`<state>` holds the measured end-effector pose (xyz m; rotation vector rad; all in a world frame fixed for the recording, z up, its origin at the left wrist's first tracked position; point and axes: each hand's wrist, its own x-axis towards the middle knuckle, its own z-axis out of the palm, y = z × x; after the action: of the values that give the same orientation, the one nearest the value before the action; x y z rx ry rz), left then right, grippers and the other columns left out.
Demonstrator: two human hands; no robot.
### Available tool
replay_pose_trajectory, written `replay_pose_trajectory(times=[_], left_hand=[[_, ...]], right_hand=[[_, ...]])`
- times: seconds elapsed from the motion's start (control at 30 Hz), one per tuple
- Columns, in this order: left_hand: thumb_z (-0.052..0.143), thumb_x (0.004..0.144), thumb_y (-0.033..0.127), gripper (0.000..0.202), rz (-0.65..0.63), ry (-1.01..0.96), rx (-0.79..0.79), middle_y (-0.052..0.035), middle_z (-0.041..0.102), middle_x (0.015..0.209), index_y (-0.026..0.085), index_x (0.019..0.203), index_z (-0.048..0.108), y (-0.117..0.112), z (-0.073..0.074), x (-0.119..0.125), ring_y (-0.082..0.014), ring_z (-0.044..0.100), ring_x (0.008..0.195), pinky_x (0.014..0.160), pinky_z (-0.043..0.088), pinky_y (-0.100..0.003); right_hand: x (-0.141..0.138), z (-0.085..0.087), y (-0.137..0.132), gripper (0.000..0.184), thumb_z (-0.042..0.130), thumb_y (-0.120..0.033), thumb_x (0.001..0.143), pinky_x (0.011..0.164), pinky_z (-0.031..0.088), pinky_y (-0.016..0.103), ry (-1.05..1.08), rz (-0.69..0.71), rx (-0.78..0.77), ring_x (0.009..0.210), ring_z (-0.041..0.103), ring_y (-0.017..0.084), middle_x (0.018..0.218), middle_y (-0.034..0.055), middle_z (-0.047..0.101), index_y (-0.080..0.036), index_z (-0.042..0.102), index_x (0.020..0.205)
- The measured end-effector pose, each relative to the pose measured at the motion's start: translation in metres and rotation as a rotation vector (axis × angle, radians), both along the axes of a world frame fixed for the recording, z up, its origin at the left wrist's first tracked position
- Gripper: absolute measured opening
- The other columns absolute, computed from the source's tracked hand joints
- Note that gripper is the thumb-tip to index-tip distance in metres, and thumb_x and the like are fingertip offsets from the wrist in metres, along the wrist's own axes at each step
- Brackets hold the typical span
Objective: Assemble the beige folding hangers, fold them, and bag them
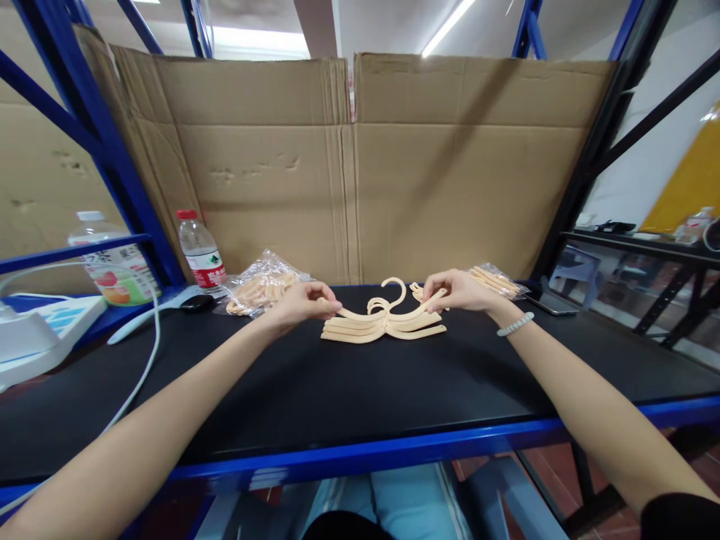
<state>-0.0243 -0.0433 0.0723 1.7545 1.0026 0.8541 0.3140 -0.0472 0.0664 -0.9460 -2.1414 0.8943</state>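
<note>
A small stack of cream plastic hangers (384, 322) lies on the black shelf top (337, 390), hooks curling upward at the middle. My left hand (307, 300) pinches the left end of the top hanger. My right hand (457, 291) pinches its right end; a white bead bracelet sits on that wrist. Both hands have their fingers closed on the hanger, which is lifted slightly above the ones below it.
Clear bags of more hangers lie behind: one at the left (262, 287), one at the right (495, 280). A water bottle (201, 252), a drink bottle (112, 262), a white cable (140, 360) and a phone (548, 301) lie around. Cardboard sheets (360, 165) wall the back.
</note>
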Motion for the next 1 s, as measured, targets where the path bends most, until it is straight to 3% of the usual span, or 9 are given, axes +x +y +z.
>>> replay_pose_trajectory(times=[0.13,0.3,0.63,0.83,1.0], left_hand=[[0.072,0.068,0.040,0.026,-0.192,0.503,0.364,0.0012,0.062,0.064,0.016,0.071,0.062,-0.005,0.006,-0.004,-0.0124,0.056,0.062,0.057,0.040,-0.022],[0.067,0.075,0.036,0.021,-0.323,0.778,0.604,0.0006,0.062,0.068,0.017,0.069,0.064,-0.014,0.000,0.007,-0.0123,0.056,0.065,0.059,0.037,-0.021],[0.063,0.080,0.032,0.015,-0.283,0.959,0.775,-0.0005,0.062,0.076,0.018,0.073,0.063,-0.014,-0.008,0.008,-0.0147,0.056,0.071,0.061,0.036,-0.023],[0.062,0.081,0.029,0.012,-0.227,1.022,0.837,-0.0002,0.061,0.083,0.020,0.074,0.064,-0.014,-0.008,0.008,-0.0147,0.058,0.074,0.059,0.036,-0.023],[0.057,0.083,0.028,0.012,-0.143,1.093,0.890,-0.0018,0.062,0.085,0.019,0.075,0.062,-0.015,-0.012,0.009,-0.0163,0.060,0.076,0.055,0.034,-0.024]], right_hand=[[0.000,0.003,-0.003,0.026,0.077,-0.038,0.066,0.059,0.043,0.024,-0.303,0.120,0.080,0.066,0.059,0.014,0.070,0.0013,0.065,-0.015,0.066,0.072],[-0.009,-0.006,-0.004,0.021,0.075,-0.034,0.066,0.056,0.041,0.024,-0.500,0.151,0.050,0.061,0.056,0.013,0.065,0.0001,0.063,-0.014,0.067,0.071],[-0.013,-0.013,-0.002,0.011,0.077,-0.023,0.064,0.068,0.040,0.026,-0.601,0.093,0.199,0.074,0.055,0.016,0.077,0.0020,0.062,-0.016,0.070,0.069],[-0.017,-0.012,-0.003,0.006,0.072,-0.016,0.067,0.065,0.039,0.024,-0.618,0.048,0.279,0.071,0.053,0.015,0.071,0.0006,0.059,-0.015,0.067,0.070],[-0.020,-0.014,-0.002,0.007,0.068,-0.012,0.069,0.063,0.038,0.023,-0.627,-0.036,0.339,0.071,0.052,0.014,0.077,0.0025,0.056,-0.014,0.065,0.074]])
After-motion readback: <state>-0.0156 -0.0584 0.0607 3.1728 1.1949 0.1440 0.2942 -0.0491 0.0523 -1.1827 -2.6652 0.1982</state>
